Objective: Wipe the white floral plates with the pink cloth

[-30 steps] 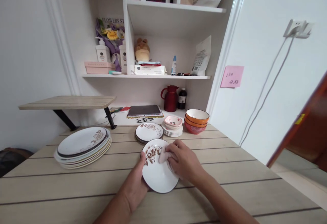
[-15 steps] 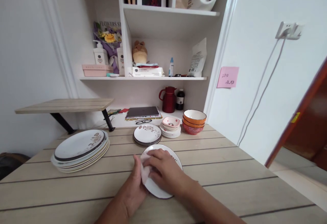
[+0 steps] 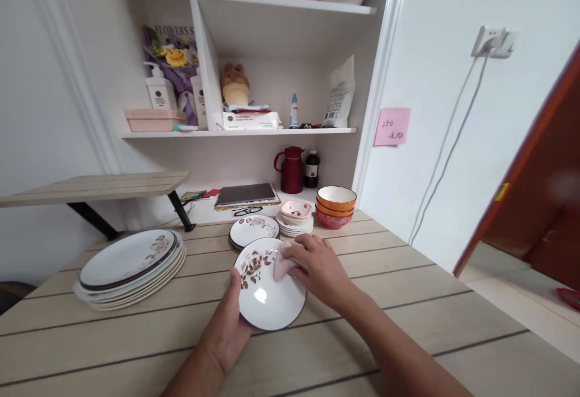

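A white plate (image 3: 276,297) with a dark rim and brown flowers is held tilted above the table. My left hand (image 3: 231,318) grips it at the left edge, thumb on the rim and the other fingers hidden underneath. My right hand (image 3: 315,267) is closed on a pale pinkish cloth (image 3: 281,265), pressed against the plate's upper right part. Just behind the held plate sits a short stack of similar flowered plates (image 3: 251,229).
Larger plates (image 3: 122,261) are stacked at left beside a raised wooden shelf (image 3: 90,184). Small dishes (image 3: 295,219) and orange bowls (image 3: 336,200) stand at the back, near glasses (image 3: 248,211), a laptop (image 3: 247,194) and a red jug (image 3: 291,170).
My right hand with the cloth has moved from the plate's left side to its upper right. The plate has been turned, so its brown flowers now show at upper left.
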A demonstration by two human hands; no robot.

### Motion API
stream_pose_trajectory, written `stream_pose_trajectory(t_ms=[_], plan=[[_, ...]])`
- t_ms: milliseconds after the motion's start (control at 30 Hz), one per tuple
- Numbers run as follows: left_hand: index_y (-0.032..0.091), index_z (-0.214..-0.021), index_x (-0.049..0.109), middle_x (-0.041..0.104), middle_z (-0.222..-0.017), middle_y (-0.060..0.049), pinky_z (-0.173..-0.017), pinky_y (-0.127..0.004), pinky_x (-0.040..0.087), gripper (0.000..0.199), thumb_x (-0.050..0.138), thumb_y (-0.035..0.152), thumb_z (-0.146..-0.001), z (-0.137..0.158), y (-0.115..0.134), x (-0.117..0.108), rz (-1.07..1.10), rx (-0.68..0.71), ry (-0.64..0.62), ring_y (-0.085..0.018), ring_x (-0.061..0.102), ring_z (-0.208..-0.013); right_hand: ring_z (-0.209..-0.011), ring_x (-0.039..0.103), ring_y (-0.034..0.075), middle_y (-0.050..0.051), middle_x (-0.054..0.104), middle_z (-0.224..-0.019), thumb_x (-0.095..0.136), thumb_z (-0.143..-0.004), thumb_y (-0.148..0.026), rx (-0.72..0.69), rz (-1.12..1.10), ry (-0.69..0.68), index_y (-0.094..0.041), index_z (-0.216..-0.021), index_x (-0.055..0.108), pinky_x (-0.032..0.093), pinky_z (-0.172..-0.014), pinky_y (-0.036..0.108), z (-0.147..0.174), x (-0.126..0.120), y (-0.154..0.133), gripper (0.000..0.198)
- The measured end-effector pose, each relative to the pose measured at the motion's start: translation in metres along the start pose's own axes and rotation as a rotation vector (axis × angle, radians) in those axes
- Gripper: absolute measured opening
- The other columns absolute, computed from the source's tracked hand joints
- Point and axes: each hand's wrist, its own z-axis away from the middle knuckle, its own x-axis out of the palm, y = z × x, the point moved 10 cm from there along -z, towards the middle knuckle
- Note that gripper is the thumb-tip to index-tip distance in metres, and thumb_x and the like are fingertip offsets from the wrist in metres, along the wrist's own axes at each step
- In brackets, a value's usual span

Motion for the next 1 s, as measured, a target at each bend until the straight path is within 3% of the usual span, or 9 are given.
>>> stream_pose_trajectory(t_ms=[167,267,333,433,533,767,867,1000], plan=[[0.018,-0.138,0.042,0.059,-0.129,-0.012,-0.107,-0.04,0.035,0.057,0.051,0.043,-0.088,-0.003,0.015,0.0,0.051,0.089,-0.031,-0.025,0.054,-0.119,-0.087,0.048,0.02,0.003,0.056,-0.093,0.062,-0.074,-0.022,-0.182,0.005,-0.142,-0.024,-0.088,0.063,0.032,-0.079,0.034,0.015,0.013,-0.039,0.015],[0.015,-0.136,0.044,0.062,-0.125,-0.013,-0.106,-0.04,0.035,0.057,0.049,0.045,-0.088,-0.003,0.01,0.002,0.078,0.006,-0.075,-0.026,0.056,-0.118,-0.086,0.048,0.02,0.002,0.056,-0.092,0.064,-0.074,-0.025,-0.289,-0.094,-0.195,-0.024,-0.089,0.063,0.033,-0.078,0.034,0.025,0.025,-0.072,0.015],[0.013,-0.135,0.046,0.063,-0.123,-0.014,-0.106,-0.041,0.035,0.059,0.046,0.05,-0.088,-0.001,-0.001,0.007,0.089,-0.094,-0.127,-0.027,0.055,-0.118,-0.09,0.048,0.02,0.002,0.056,-0.097,0.061,-0.078,-0.026,-0.311,-0.131,-0.162,-0.026,-0.094,0.062,0.034,-0.081,0.034,0.024,0.024,-0.084,0.016],[0.015,-0.135,0.046,0.064,-0.122,-0.013,-0.106,-0.042,0.033,0.066,0.041,0.059,-0.086,0.004,-0.015,0.018,0.102,-0.188,-0.21,-0.028,0.053,-0.12,-0.098,0.047,0.02,0.002,0.056,-0.108,0.057,-0.084,-0.025,-0.253,-0.116,-0.051,-0.029,-0.103,0.06,0.032,-0.085,0.036,0.013,0.013,-0.081,0.019],[0.017,-0.136,0.044,0.063,-0.123,-0.014,-0.107,-0.043,0.031,0.073,0.039,0.065,-0.082,0.007,-0.024,0.025,0.105,-0.212,-0.25,-0.028,0.051,-0.123,-0.102,0.046,0.02,0.0,0.055,-0.114,0.058,-0.084,-0.023,-0.143,-0.094,0.046,-0.032,-0.104,0.06,0.031,-0.086,0.036,0.002,0.001,-0.058,0.022],[0.015,-0.138,0.042,0.062,-0.123,-0.017,-0.108,-0.046,0.028,0.063,0.043,0.053,-0.087,0.004,-0.02,0.016,0.063,-0.138,-0.192,-0.029,0.052,-0.121,-0.099,0.049,0.024,0.005,0.057,-0.109,0.058,-0.082,-0.022,0.055,0.042,0.142,-0.031,-0.103,0.063,0.034,-0.082,0.039,0.003,-0.001,-0.011,0.023],[0.014,-0.137,0.043,0.062,-0.123,-0.017,-0.108,-0.045,0.029,0.065,0.043,0.054,-0.087,0.004,-0.018,0.02,0.082,-0.146,-0.206,-0.029,0.052,-0.121,-0.101,0.05,0.026,0.008,0.057,-0.114,0.057,-0.082,-0.022,0.04,0.039,0.107,-0.028,-0.107,0.061,0.037,-0.083,0.04,0.004,0.01,-0.017,0.026],[0.017,-0.136,0.044,0.062,-0.125,-0.014,-0.107,-0.042,0.031,0.061,0.042,0.054,-0.087,0.003,-0.014,0.024,0.127,-0.129,-0.231,-0.026,0.051,-0.122,-0.123,0.04,0.026,0.007,0.046,-0.138,0.057,-0.082,-0.024,-0.144,-0.051,-0.023,-0.027,-0.126,0.051,0.033,-0.099,0.043,0.008,0.024,-0.055,0.045]])
